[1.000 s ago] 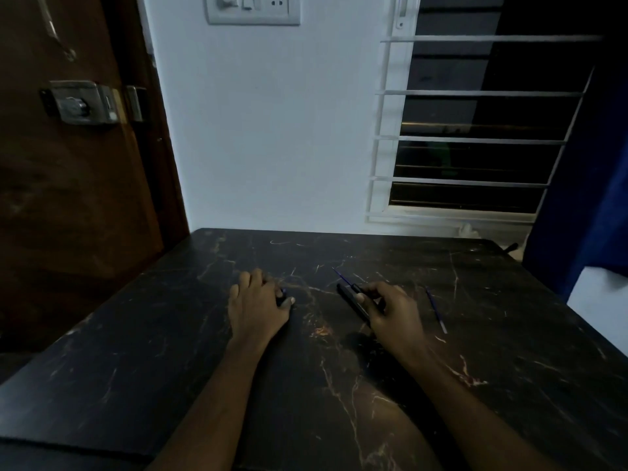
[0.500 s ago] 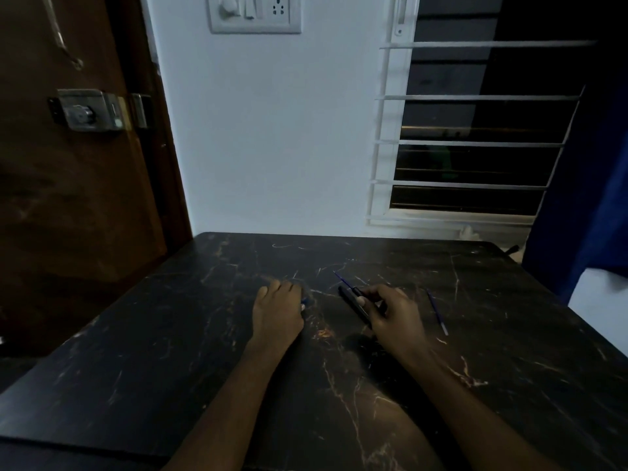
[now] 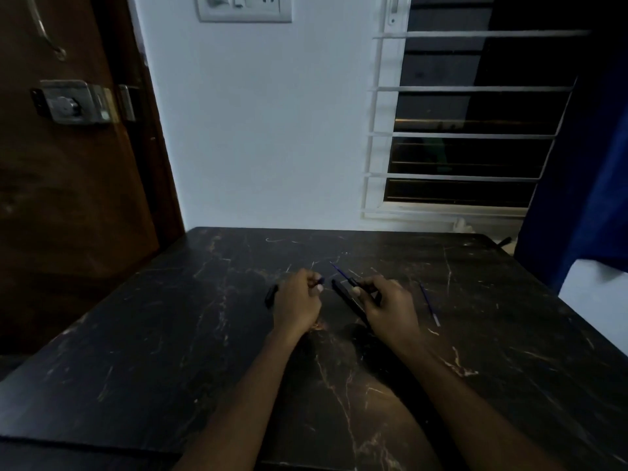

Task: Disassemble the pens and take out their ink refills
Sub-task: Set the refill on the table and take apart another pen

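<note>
While the right hand (image 3: 390, 305) pinches the pen (image 3: 346, 297), refill (image 3: 339, 271) poking out, the left hand (image 3: 297, 302) grips a blue bit (image 3: 320, 281). A straight pull seems safest.

Two bare hands are in view, the left hand (image 3: 297, 305) and the right hand (image 3: 390, 309), above one black marble-patterned table (image 3: 170, 334). There are two thin blue ink refills, a loose refill (image 3: 429, 304) and a held refill (image 3: 339, 271). There are two black plastic pen pieces that can be told apart, a long black barrel (image 3: 345, 299) and a short black piece (image 3: 271, 295), plus one small blue pen bit (image 3: 320, 281). Beyond the table are one brown wooden door (image 3: 68, 198) with one metal lock (image 3: 73, 103), one white switch plate (image 3: 243, 8), one barred window (image 3: 469, 137) and one blue curtain (image 3: 584, 181).
</note>
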